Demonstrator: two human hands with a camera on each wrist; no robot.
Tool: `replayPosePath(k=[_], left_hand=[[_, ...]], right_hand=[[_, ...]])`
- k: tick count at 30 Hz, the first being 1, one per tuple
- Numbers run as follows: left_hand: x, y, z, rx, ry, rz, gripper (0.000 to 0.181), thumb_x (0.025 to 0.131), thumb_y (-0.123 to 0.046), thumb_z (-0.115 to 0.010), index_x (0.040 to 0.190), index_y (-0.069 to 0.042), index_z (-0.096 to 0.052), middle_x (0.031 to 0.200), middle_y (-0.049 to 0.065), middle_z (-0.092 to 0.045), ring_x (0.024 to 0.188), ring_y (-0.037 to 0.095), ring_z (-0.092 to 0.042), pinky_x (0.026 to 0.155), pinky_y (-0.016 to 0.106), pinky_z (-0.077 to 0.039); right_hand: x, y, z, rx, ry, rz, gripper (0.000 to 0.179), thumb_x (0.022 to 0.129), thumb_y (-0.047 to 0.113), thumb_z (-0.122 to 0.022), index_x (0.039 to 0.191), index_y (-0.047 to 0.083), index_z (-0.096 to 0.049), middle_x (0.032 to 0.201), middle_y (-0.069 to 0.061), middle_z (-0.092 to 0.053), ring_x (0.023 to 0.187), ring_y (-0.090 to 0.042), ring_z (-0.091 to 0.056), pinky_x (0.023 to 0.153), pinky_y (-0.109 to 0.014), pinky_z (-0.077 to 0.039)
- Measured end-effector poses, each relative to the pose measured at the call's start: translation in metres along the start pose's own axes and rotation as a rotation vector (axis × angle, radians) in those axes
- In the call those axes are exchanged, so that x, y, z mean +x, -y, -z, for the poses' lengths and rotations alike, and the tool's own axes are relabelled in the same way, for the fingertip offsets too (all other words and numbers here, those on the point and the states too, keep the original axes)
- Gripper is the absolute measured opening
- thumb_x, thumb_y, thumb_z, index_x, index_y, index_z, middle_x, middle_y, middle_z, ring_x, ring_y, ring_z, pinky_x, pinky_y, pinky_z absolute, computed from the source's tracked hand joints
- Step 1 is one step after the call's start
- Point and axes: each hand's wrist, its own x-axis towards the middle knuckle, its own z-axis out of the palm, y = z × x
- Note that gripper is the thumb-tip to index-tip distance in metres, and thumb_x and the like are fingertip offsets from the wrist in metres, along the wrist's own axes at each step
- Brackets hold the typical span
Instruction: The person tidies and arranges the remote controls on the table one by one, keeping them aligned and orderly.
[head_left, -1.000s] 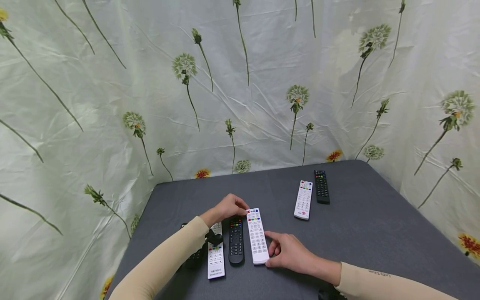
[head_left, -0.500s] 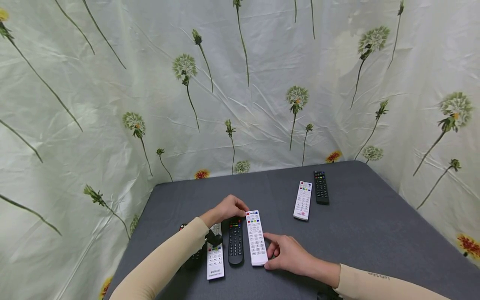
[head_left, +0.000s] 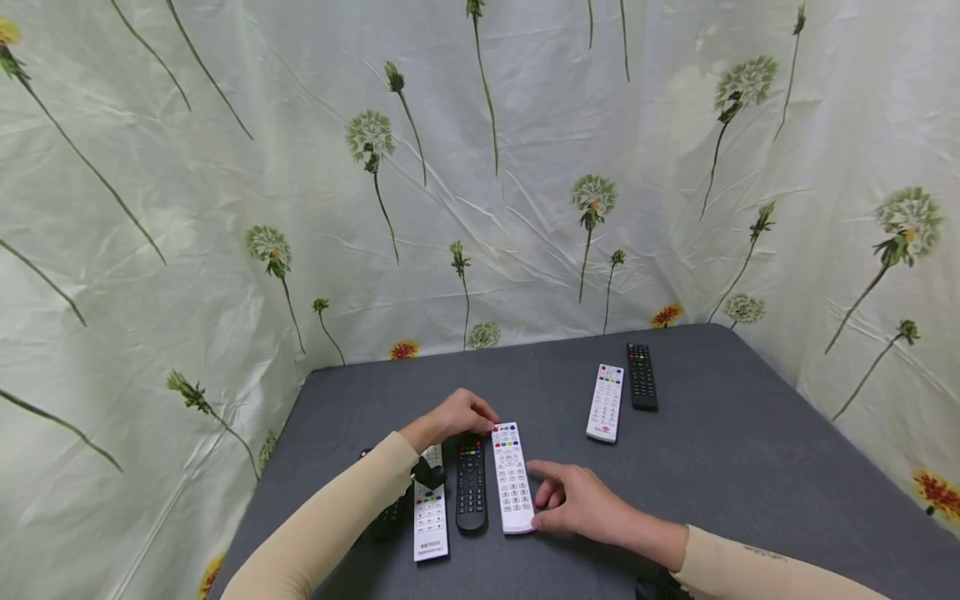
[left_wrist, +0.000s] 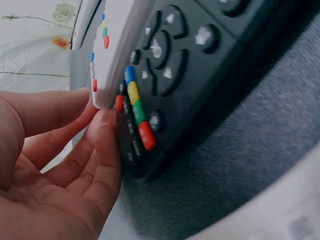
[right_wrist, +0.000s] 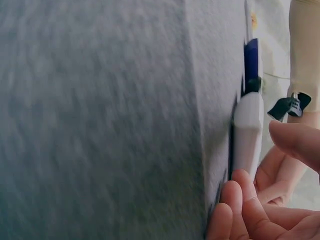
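A white remote control (head_left: pixel 513 477) with coloured buttons lies on the dark grey table between my hands. My left hand (head_left: pixel 457 414) pinches its far left corner; in the left wrist view, the thumb and fingers (left_wrist: pixel 102 132) meet at its end. My right hand (head_left: pixel 577 500) is at its near right side, with the thumb at the near corner and the index finger close to the long edge. In the right wrist view, fingertips (right_wrist: pixel 240 182) are against the side of the remote. A black remote (head_left: pixel 471 487) lies parallel, just left of the white one.
Another white remote (head_left: pixel 431 525) lies farther left, partly under the left wrist. Beside it, a further black remote (head_left: pixel 386 521) is mostly hidden by the sleeve. At the back right are a white remote (head_left: pixel 605 404) and a black remote (head_left: pixel 642 377). A flowered curtain (head_left: pixel 420 208) hangs behind the table.
The right hand has shifted very slightly away from me along the white remote's edge. The left hand and the remotes look nearly unchanged, apart from a small camera shift.
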Motion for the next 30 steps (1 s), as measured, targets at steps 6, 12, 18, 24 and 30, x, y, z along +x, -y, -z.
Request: replayPosePath(k=[6, 12, 18, 24, 30], left_hand=[[0.009, -0.006, -0.002, -0.009, -0.058, -0.015, 0.013, 0.095, -0.009, -0.069, 0.104, -0.005, -0.078, 0.099, 0.004, -0.072, 0.083, 0.018, -0.068, 0.076, 0.034, -0.059], [0.024, -0.019, -0.005, -0.005, -0.119, -0.07, 0.018, 0.098, -0.012, -0.067, 0.109, -0.001, -0.076, 0.102, 0.011, -0.072, 0.088, 0.026, -0.067, 0.081, 0.043, -0.057], [0.038, -0.036, -0.012, -0.024, -0.148, -0.097, 0.024, 0.099, -0.013, -0.064, 0.116, 0.001, -0.073, 0.109, 0.015, -0.071, 0.091, 0.027, -0.066, 0.086, 0.049, -0.056], [0.055, -0.051, -0.021, -0.083, -0.145, -0.115, 0.026, 0.101, -0.012, -0.062, 0.12, 0.003, -0.071, 0.114, 0.016, -0.069, 0.097, 0.032, -0.066, 0.091, 0.052, -0.054], [0.071, -0.056, -0.03, -0.117, -0.132, -0.124, 0.029, 0.101, -0.013, -0.062, 0.126, 0.001, -0.068, 0.116, 0.008, -0.069, 0.102, 0.029, -0.066, 0.092, 0.048, -0.054]], right_hand=[[-0.002, 0.0, 0.019, -0.012, -0.071, -0.024, 0.07, 0.083, 0.021, -0.084, 0.142, 0.0, -0.053, 0.092, 0.0, -0.068, 0.076, -0.013, -0.061, 0.059, -0.025, -0.05], [-0.002, -0.001, 0.046, -0.038, -0.216, -0.072, 0.063, 0.086, 0.021, -0.081, 0.14, 0.0, -0.056, 0.09, 0.001, -0.066, 0.078, -0.017, -0.06, 0.06, -0.028, -0.049], [-0.005, -0.015, 0.073, -0.089, -0.363, -0.153, 0.062, 0.088, 0.023, -0.078, 0.141, 0.004, -0.055, 0.09, 0.0, -0.065, 0.074, -0.016, -0.06, 0.057, -0.03, -0.048], [-0.004, -0.032, 0.092, -0.146, -0.454, -0.25, 0.068, 0.089, 0.025, -0.077, 0.146, 0.002, -0.048, 0.092, -0.006, -0.063, 0.069, -0.018, -0.055, 0.057, -0.032, -0.045], [-0.003, -0.046, 0.101, -0.167, -0.462, -0.324, 0.077, 0.089, 0.029, -0.077, 0.147, -0.006, -0.041, 0.092, -0.008, -0.064, 0.066, -0.017, -0.056, 0.058, -0.033, -0.047]])
